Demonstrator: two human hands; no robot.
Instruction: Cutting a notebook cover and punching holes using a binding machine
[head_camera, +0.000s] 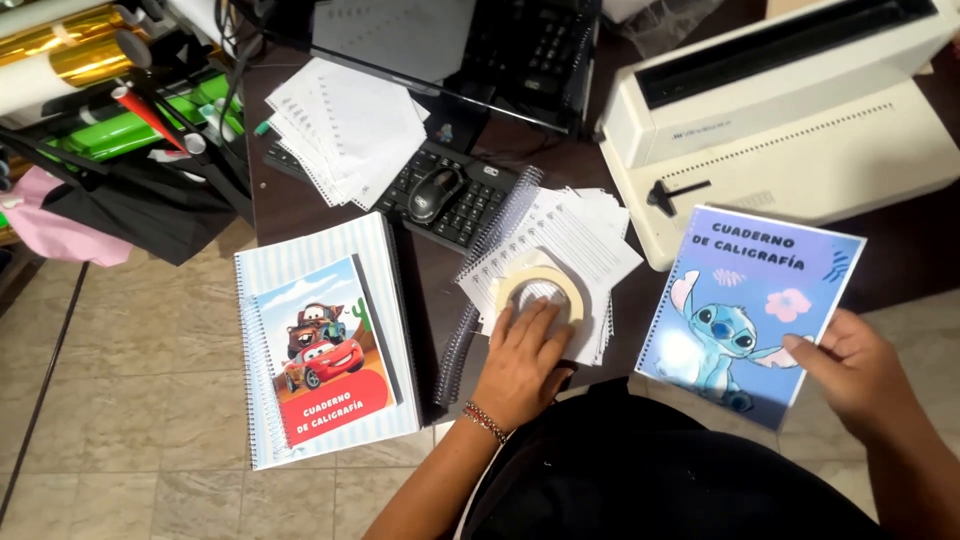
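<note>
Far to the left of the left hand, a spiral-bound notebook with a red cartoon car cover lies at the edge of the dark desk. Between this notebook and the hand, loose plastic binding spirals rest on the desk.

The left hand lies flat, fingers spread, on a roll of masking tape. It presses on the near side of the roll and does not close around it. Under the tape is a stack of punched lined sheets. Beyond the fingers are a black keyboard with a mouse on it.

To the right, the right hand pinches the lower right corner of a blue cartoon creature cover, holding it tilted. Behind this cover stands a cream binding machine.
</note>
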